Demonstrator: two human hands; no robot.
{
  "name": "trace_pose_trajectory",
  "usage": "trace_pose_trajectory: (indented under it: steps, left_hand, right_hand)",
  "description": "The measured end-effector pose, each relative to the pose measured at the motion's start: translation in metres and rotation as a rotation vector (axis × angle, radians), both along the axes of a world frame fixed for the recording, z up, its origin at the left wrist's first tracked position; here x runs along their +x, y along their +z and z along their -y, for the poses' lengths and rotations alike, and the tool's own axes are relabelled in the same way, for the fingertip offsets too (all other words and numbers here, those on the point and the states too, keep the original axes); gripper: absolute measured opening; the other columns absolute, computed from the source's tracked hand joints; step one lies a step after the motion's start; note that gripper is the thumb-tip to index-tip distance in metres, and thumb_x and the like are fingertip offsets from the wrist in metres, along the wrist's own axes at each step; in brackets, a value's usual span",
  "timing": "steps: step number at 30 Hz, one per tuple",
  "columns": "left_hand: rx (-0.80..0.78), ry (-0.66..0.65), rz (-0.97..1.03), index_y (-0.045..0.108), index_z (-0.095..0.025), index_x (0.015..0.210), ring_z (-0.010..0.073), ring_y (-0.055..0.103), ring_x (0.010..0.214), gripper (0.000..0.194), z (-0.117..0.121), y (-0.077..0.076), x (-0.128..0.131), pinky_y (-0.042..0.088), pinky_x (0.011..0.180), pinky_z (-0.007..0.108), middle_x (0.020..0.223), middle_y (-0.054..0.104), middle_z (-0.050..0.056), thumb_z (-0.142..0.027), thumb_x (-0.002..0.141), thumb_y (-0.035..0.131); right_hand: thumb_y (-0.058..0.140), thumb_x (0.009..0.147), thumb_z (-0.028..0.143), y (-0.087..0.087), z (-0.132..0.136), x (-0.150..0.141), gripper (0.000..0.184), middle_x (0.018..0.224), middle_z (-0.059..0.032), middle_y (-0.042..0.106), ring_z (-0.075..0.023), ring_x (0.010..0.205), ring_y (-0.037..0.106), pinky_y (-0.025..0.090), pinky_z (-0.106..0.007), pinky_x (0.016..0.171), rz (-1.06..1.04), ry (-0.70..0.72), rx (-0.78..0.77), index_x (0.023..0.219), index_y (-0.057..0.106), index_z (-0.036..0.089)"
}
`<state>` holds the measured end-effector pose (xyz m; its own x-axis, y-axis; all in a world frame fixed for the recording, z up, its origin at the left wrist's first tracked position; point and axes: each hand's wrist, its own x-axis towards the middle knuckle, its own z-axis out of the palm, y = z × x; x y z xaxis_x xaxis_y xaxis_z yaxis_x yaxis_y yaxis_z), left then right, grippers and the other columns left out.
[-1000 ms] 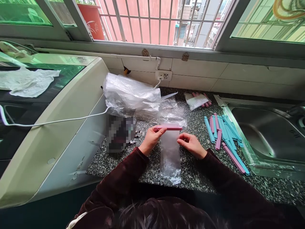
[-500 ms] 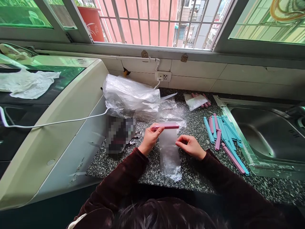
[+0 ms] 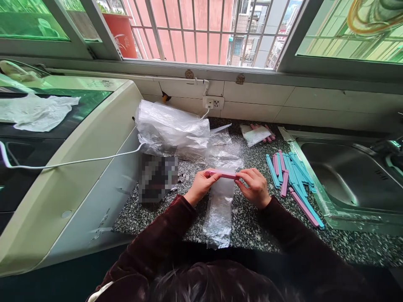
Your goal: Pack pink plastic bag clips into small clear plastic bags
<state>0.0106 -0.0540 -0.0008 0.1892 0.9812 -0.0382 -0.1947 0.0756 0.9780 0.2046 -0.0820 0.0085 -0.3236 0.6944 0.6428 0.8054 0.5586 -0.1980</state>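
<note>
A pink bag sealing clip lies crosswise over a clear plastic bag, whose lower part hangs down toward the counter's front edge. My left hand pinches the clip's left end between thumb and fingers. At its right end, my right hand is closed on the same clip. The bag's upper part shows beyond the clip. To the right of my hands lies a loose pile of blue clips and pink clips.
A crumpled heap of clear plastic bags stands at the back left, beside a blurred dark object. A small packet with pink clips is near the wall. The steel sink is on the right, a washing machine on the left.
My right hand has moved up and left and taken hold of the clip's right end. The clip has come slightly down, and the bag's lower end has shifted left.
</note>
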Motion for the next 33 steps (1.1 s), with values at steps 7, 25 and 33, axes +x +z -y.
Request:
trace_pose_trajectory:
  steps: [7, 25, 33]
  left_hand:
    - [-0.055, -0.079, 0.055, 0.07, -0.012, 0.072, 0.0145, 0.057, 0.068, 0.042, 0.0, -0.001, 0.006, 0.043, 0.069, 0.027, 0.071, 0.068, 0.005, -0.049, 0.053, 0.076]
    - [-0.193, -0.517, 0.108, 0.059, -0.011, 0.065, 0.0111, 0.059, 0.057, 0.033, -0.032, 0.033, 0.066, 0.045, 0.058, 0.025, 0.073, 0.069, 0.008, -0.035, 0.053, 0.077]
    - [-0.174, -0.302, 0.078, 0.052, -0.013, 0.065, 0.008, 0.052, 0.048, 0.006, -0.074, 0.05, 0.104, 0.04, 0.049, 0.02, 0.058, 0.058, -0.001, -0.013, 0.067, 0.057]
  right_hand:
    - [0.054, 0.083, 0.025, 0.01, 0.003, 0.003, 0.013, 0.078, -0.0043, 0.067, -0.0176, 0.074, 0.053, 0.039, -0.03, 0.068, 0.089, -0.038, 0.046, 0.085, 0.067, 0.021]
    - [0.055, 0.079, 0.032, 0.072, -0.054, 0.102, 0.019, 0.076, -0.0072, 0.067, -0.0216, 0.074, 0.055, 0.039, -0.032, 0.066, 0.121, -0.352, 0.179, 0.078, 0.068, 0.017]
    - [0.057, 0.074, 0.033, 0.084, -0.092, 0.131, 0.023, 0.087, -0.0121, 0.068, -0.0244, 0.083, 0.056, 0.032, -0.03, 0.062, 0.115, -0.636, -0.065, 0.085, 0.068, 0.015]
